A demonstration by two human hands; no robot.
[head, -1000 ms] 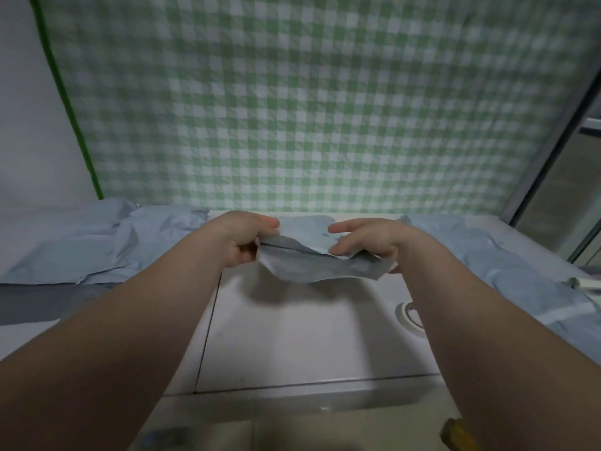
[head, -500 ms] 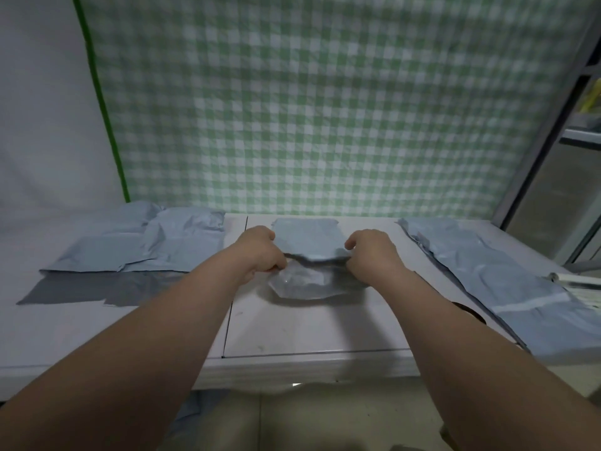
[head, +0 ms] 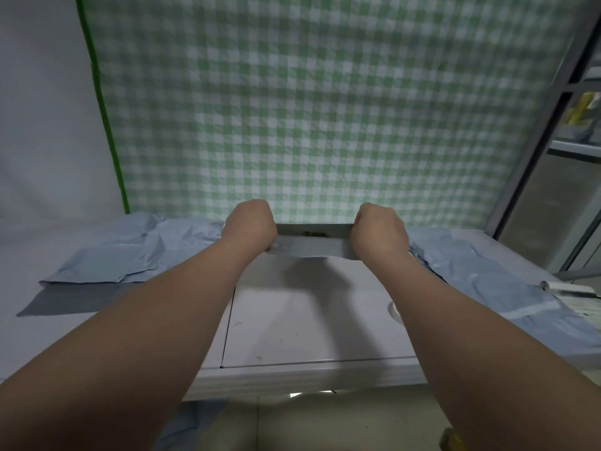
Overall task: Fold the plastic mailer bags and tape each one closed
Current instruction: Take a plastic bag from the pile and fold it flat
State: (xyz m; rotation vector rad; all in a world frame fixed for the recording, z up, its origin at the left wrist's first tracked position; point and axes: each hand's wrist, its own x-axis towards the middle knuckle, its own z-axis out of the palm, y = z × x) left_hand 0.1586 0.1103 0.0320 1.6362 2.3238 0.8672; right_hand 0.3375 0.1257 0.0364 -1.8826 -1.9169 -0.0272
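Left part of the white table (head: 309, 323): heap of crumpled pale blue plastic mailer bags (head: 107, 255), with a flat dark grey plastic sheet (head: 61, 302) showing from under its near edge. A green-and-white checked cloth (head: 325, 109) hangs behind the table, green edging down its left side. The left hand (head: 250, 227) is fisted, fingers curled round the left end of the folded grey-blue plastic mailer bag (head: 313, 245). The bag is a narrow horizontal strip pulled taut between both hands, lifted off the table over its far middle, with its shadow on the tabletop below. Small dark print on its upper band, unreadable. The right hand (head: 379, 234) is also fisted, gripping the right end. Right of it, a long spread of flat pale blue mailer bags (head: 481, 278) runs along the table's right side. White roll-shaped object (head: 567, 288) at the far right, can't tell what it is. Grey metal frame (head: 536, 125) beyond it. Blue plastic scrap (head: 188, 421) on the floor by the table's near edge.
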